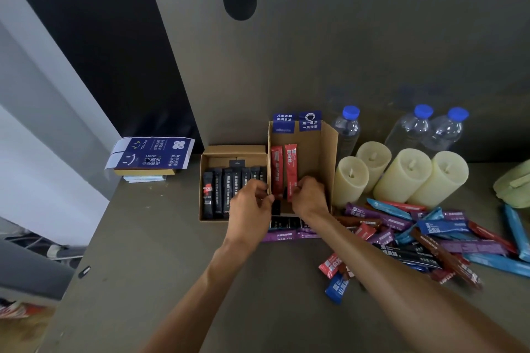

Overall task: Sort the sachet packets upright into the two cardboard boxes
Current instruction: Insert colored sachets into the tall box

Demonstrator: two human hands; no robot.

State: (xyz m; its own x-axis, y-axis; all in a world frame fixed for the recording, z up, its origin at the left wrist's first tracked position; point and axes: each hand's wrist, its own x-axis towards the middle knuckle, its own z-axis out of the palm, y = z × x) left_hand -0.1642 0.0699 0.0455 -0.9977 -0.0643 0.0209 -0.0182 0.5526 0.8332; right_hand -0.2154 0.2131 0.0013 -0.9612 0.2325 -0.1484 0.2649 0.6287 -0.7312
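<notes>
at tall box [318, 152] mouth: right hand [308, 195] pinches dark sachet [284, 193], mostly hidden
left hand [251, 203]: curled at its left wall, grasp unclear
red sachets [284, 169]: upright inside it
loose sachets [447, 226]: right of it, some under forearm

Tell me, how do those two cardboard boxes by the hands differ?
The left box is low; the right box stands clearly taller. The left box holds a row of black sachets; the right box holds two red sachets. Only the right box has blue printed flaps at its back. Both are brown cardboard, open-topped, side by side on the table, with sachets standing upright.
</notes>
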